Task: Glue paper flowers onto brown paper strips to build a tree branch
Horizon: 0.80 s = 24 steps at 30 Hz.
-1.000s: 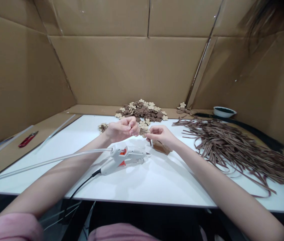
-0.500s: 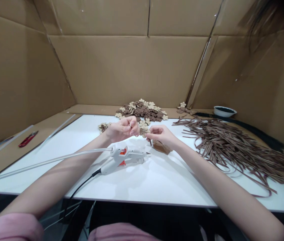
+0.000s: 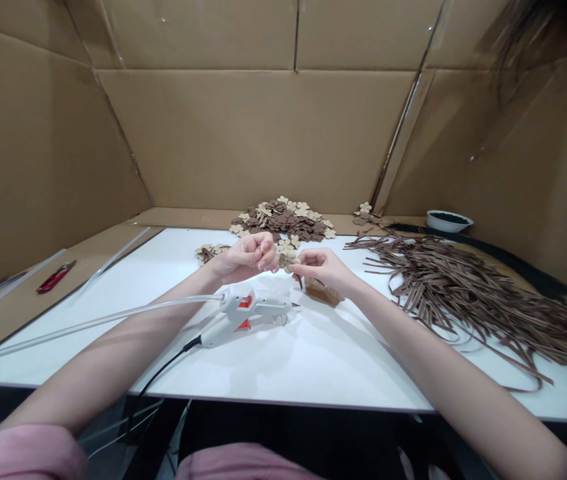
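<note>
My right hand pinches a tan flower cutout above the middle of the white board. A short brown strip hangs just below those fingertips. Close on its left is my left hand, fingers curled together; what is in them, if anything, is hidden. Below the hands a white hot glue gun with orange parts lies on its side, a long clear glue stick running out of its back. Under my right hand rests a brown, crumpled-looking piece, partly covered.
Brown and tan flower cutouts are heaped at the back, with a smaller cluster behind my left wrist. Brown strips spread over the right side. A white bowl stands back right. A red cutter lies left.
Both hands stay in nearly the same place. The fingers of my left hand have curled slightly tighter beside the flower cutout.
</note>
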Available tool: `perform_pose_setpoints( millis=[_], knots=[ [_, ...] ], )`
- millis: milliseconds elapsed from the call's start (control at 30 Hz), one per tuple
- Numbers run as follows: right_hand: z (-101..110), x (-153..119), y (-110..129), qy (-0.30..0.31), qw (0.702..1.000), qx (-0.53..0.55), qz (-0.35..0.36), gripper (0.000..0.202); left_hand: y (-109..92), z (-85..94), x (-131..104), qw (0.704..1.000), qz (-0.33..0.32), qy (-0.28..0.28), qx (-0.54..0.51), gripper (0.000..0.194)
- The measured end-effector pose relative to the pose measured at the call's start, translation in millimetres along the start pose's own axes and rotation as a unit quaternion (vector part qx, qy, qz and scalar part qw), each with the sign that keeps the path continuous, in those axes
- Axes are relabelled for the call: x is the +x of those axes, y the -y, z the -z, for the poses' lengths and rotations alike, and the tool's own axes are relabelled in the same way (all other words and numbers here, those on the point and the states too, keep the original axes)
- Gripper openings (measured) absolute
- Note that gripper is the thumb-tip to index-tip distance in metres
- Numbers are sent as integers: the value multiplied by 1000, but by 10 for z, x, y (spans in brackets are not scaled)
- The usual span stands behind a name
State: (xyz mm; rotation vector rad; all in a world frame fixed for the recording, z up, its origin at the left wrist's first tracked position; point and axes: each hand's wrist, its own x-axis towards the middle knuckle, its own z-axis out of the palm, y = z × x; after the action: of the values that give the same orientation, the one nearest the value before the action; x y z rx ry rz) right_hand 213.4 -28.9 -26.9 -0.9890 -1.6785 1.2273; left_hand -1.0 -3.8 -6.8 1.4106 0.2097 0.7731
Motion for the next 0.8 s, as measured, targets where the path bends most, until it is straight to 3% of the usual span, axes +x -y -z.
perform_pose_setpoints(
  millis=[167, 333, 400, 533, 633, 800],
  knots=[
    [8, 0, -17, -5, 1000, -1, 7, 33, 0, 23, 7, 1000, -12, -8, 20, 48],
    [21, 1, -10, 19, 999, -20, 40, 30, -6, 99, 40, 982, -89, -102, 132, 36],
    [16, 0, 1, 20, 999, -16, 44, 31, 1, 101, 45, 970, -92, -116, 194, 28],
    [-19, -10, 21, 18, 999, -4, 48, 31, 12, 25, 34, 966, -47, -68, 246, 24],
    [-51, -20, 33, 14, 997, -34, 68, 30, -2, -36, 27, 955, -57, -56, 287, 17],
    [-39, -44, 84, -71, 983, -112, 126, 27, -16, -16, 21, 946, -63, -52, 313, 18]
  ],
)
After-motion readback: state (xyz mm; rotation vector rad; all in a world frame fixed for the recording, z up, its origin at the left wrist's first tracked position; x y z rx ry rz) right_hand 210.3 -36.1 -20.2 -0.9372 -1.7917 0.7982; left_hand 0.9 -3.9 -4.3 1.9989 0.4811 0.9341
